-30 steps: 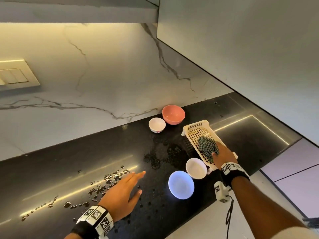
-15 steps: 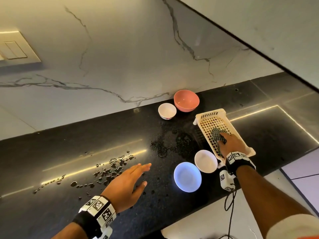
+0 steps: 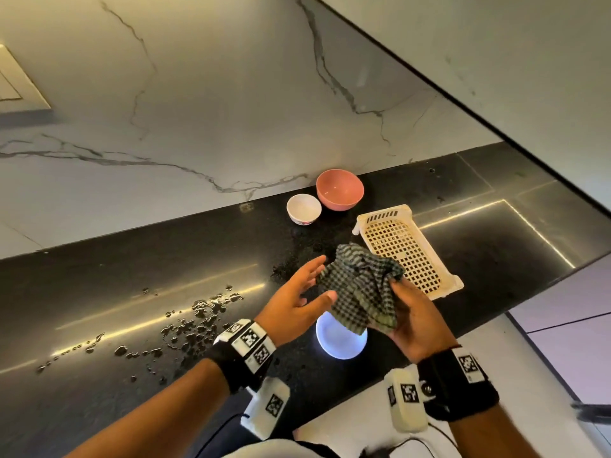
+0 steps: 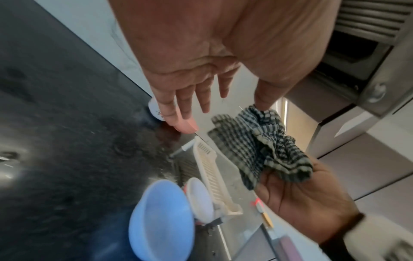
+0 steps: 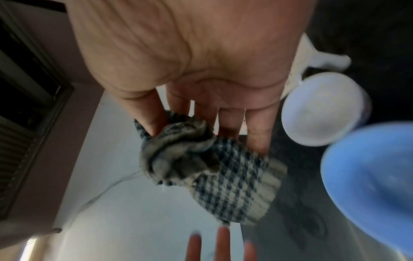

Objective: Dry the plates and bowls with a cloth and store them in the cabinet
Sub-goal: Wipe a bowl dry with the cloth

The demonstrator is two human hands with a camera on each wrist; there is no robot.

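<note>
My right hand (image 3: 401, 292) grips a crumpled green-and-black checked cloth (image 3: 360, 292) in the air above the counter's front edge. The same cloth (image 5: 212, 159) is bunched under my right fingers (image 5: 254, 134). My left hand (image 3: 310, 282) is raised just left of the cloth, fingers straight and spread. Its thumb tip (image 4: 261, 104) is at the cloth's (image 4: 257, 146) top edge. A pale blue bowl (image 3: 340, 342) sits directly below both hands. Beside the blue bowl (image 4: 161, 220) stands a white bowl (image 4: 198, 197), hidden in the head view. A pink bowl (image 3: 340, 190) and a small white bowl (image 3: 303, 209) stand by the wall.
An empty cream plastic drying basket (image 3: 406, 249) lies on the black counter (image 3: 132, 276) right of my hands. Water drops (image 3: 198, 322) are pooled on the counter to the left. A marble wall rises behind, and a cabinet (image 3: 496, 77) overhangs the right side.
My right hand lifted the cloth out of the basket and carried it left, over the blue bowl. My left hand rose off the counter and moved right to meet the cloth.
</note>
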